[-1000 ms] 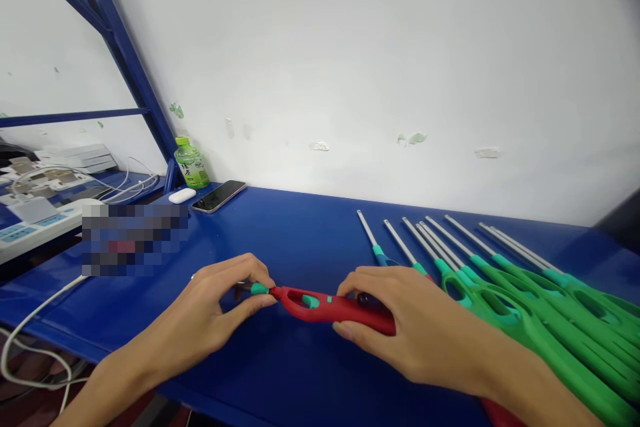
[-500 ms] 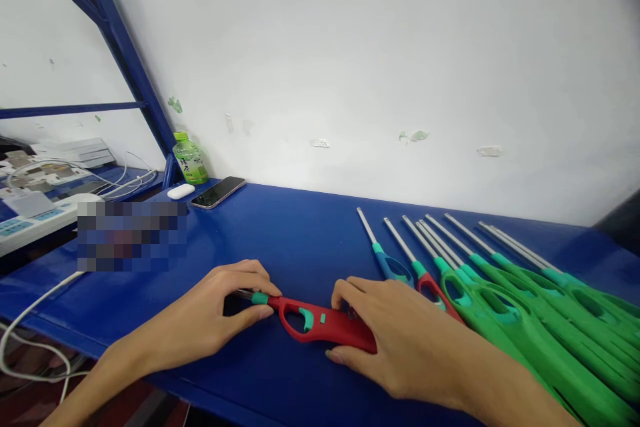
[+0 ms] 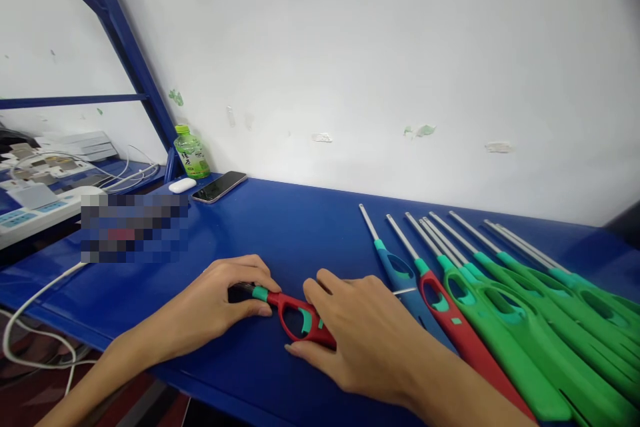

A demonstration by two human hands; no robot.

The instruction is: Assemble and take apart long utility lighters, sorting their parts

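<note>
Lighter [image 3: 317,329], red with a teal trigger [image 3: 306,321], before me at the near side of the bench [image 3: 300,233], its neck toward my left; whether it touches the surface cannot be told. My left hand [image 3: 220,297] pinches the neck beside the teal collar [image 3: 260,293], the tube beyond largely hidden; my right hand [image 3: 365,340] grasps the handle from above, thumb on the near side, the rear end concealed beneath my palm. For sound handling, I judge that the left pinch should steer the neck while the right bears the weight, the thumb well clear of the trigger. Beyond my right wrist lies a row: a blue lighter [image 3: 425,320], a second red lighter [image 3: 467,340], then several overlapping green lighters [image 3: 550,340], tubes pointing toward the wall [image 3: 350,47]. As my right forearm [image 3: 430,377] crosses before the nearest handles, I would raise it slightly to avoid disturbing their alignment. Farther off, at left, a phone [image 3: 220,187] and a white case [image 3: 182,185] lie near a green bottle [image 3: 193,155].
</note>
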